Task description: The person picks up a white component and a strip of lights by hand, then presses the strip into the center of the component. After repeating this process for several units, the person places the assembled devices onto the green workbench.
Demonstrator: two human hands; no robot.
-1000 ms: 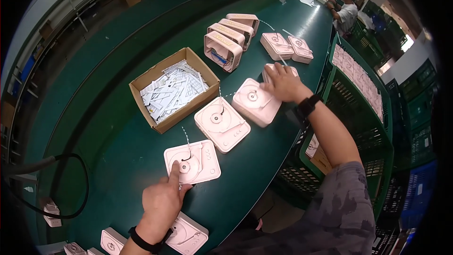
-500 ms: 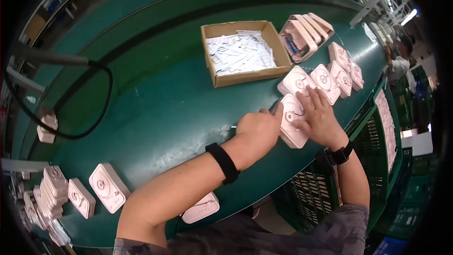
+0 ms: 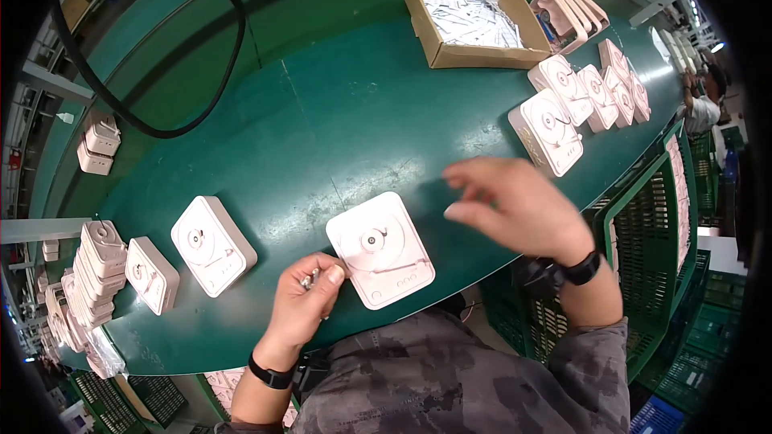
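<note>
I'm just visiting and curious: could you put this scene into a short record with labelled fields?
Between the hands: pale pink, rounded-square case with a turntable-like face, lying face up
Left hand: small, shiny silvery pieces among its fingers; fingertips at the case's left edge
Right hand: blurred, fingers apart, off the case, nothing visible in it
Farther right: open brown cardboard box holding flat white strips
Surface: smooth green tabletop

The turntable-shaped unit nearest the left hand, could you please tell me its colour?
The unit is pale pink, best seen in the head view.
</note>
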